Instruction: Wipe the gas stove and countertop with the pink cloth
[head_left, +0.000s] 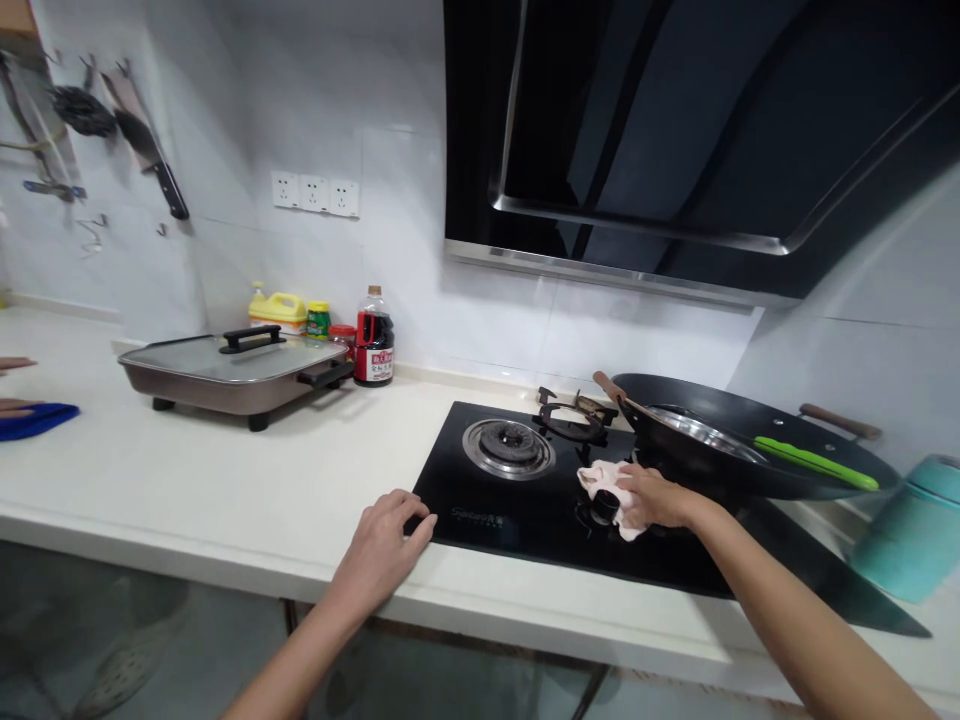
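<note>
My right hand [652, 497] presses a pale, crumpled cloth [600, 476] onto the black glass gas hob [517, 540], bunched around a control knob [604, 505]. My left hand [384, 545] rests at the hob's front left corner, by the counter edge. Its fingers bend loosely with the thumb apart, and I see nothing held. The left burner [510, 448] is bare of its pot stand. A loose black pot stand [574, 420] sits at the back of the hob. To the right, a large wok [705, 450] covers the other burner area.
A metal lid [697, 432] and a green-handled utensil [817, 462] lie in the wok. Beside it stands a turquoise container [911, 530]. A lidded electric pan [217, 385] and a sauce bottle [374, 340] are left. Another person's hand [19, 408] touches a blue cloth [41, 420]. The range hood [637, 130] hangs above.
</note>
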